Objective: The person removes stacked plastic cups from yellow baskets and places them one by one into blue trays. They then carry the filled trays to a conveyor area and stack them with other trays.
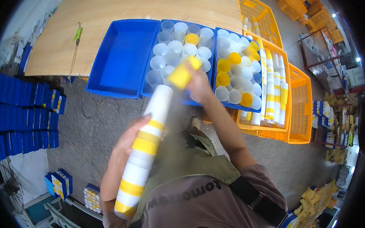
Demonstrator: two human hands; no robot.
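Note:
My left hand (135, 132) is wrapped round a long stack of nested white and yellow plastic cups (142, 153), which lies tilted along my left forearm. A white cup is at the upper end of that stack. In my right hand (199, 83) is a single yellow cup (184, 72), slightly blurred, held just above and beyond the stack's end. Beneath it, a blue tray (144, 82) carries rows of upright cups, mostly white or translucent with a yellow one (192, 39) among them. To its right, a second blue tray (216, 46) holds white and yellow cups.
An empty-looking blue tray (120, 56) stands at the left on the wooden table (150, 6), near a green-handled tool (78, 34). Orange crates (299, 103) with stacked cups sit at the right. Several piled blue trays (22, 107) are at far left.

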